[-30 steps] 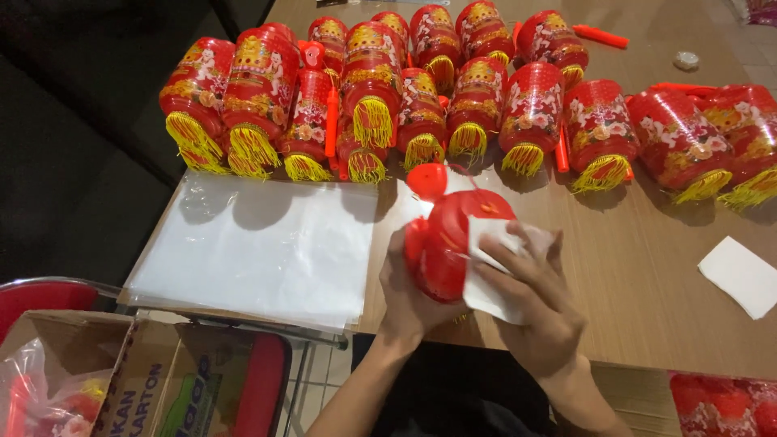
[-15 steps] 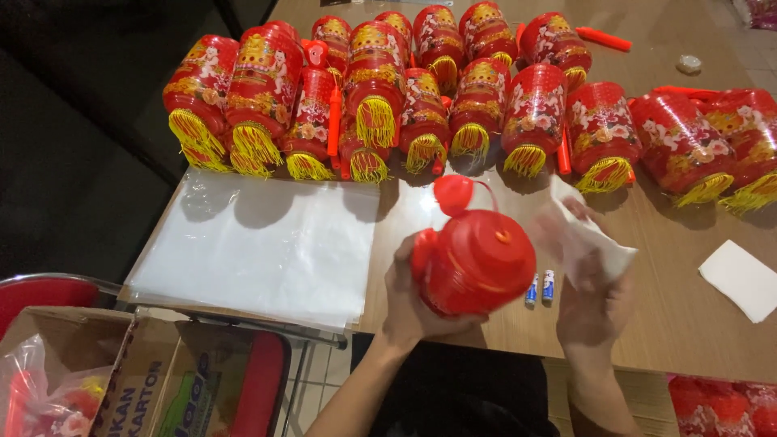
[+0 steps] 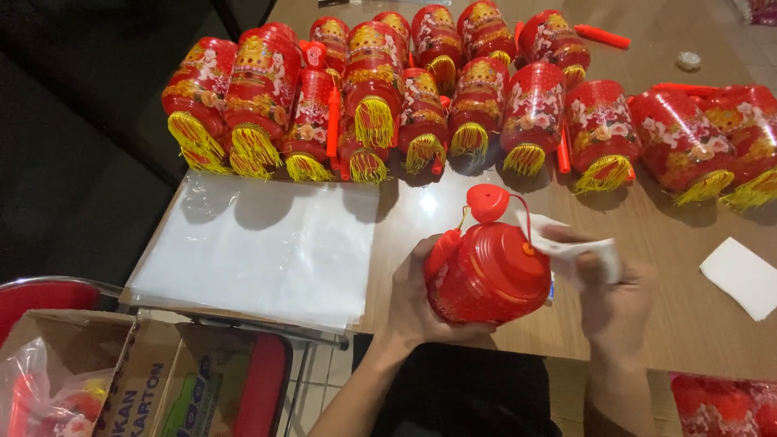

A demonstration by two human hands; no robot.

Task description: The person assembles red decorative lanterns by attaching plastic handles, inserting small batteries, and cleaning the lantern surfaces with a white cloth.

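The person sits at the near edge of the wooden bench (image 3: 696, 324), holding a red plastic lantern (image 3: 490, 275) just above it, bottom turned toward them. The left hand (image 3: 417, 295) wraps the lantern's left side, fingers closed round its body beside a red handle stick (image 3: 443, 251). The right hand (image 3: 611, 291) sits at the lantern's right, fingers pinched shut on a white cloth or paper (image 3: 566, 247) pressed close to the lantern's edge; whether it touches I cannot tell. A small round red cap (image 3: 488, 202) dangles on a cord above the lantern. To me this looks like a wiping or finishing pass on one lantern, and the next move would call for a steady left grip while the cloth works round. Left of the hands lies a stack of clear plastic bags (image 3: 259, 247); along the far side stand rows of finished lanterns with yellow tassels (image 3: 453, 89). A white slip (image 3: 745, 275) lies at the right, a cardboard box (image 3: 121, 380) near left.
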